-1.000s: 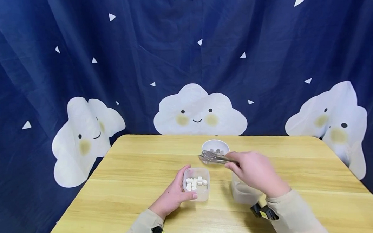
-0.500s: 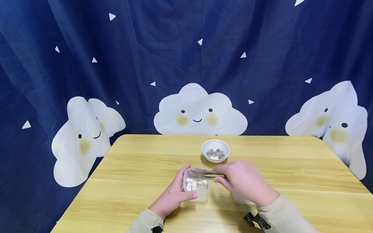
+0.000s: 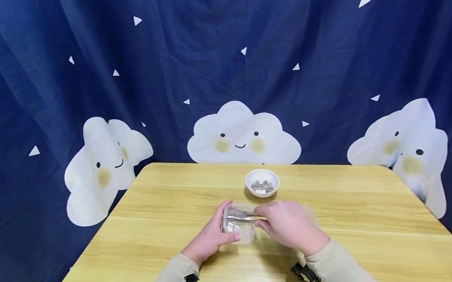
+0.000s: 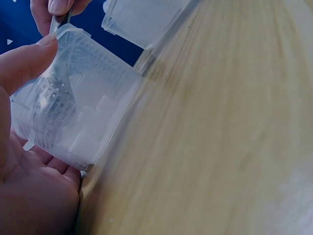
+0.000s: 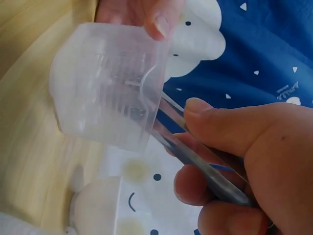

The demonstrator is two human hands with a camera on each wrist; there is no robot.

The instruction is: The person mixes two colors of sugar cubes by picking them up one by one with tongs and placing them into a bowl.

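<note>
We see the tongs [image 3: 239, 220], which in the first head picture hung by the bowl, now reaching into the clear container [image 3: 243, 239]; half a second ago they were over it, and in the left wrist view the perforated tip shows through the wall, inside the rim. This shift, we judge, places the present work at the container and its white cubes [image 3: 230, 227] rather than at the bowl. The left hand [image 3: 211, 236] grips the container with thumb and fingers on its sides, steadying it on the desk [image 3: 157, 212]; the right hand [image 3: 291, 223] holds the tongs between thumb and fingers, their arms parted. Whether a cube lies between the tips we cannot tell. Beyond the container, to the right, stands the white bowl [image 3: 262, 175], holding grey cubes [image 3: 265, 184] with a few white pieces [image 3: 260, 191] at the near side. A second container [image 4: 146, 24], largely hidden by the right hand in the head view, appears near the first in the left wrist view. Behind hangs a blue curtain [image 3: 206, 52] with cloud figures. As obstacles we note the container's walls, which bound the tongs' room, and the tongs themselves, which cover part of the white cubes.
</note>
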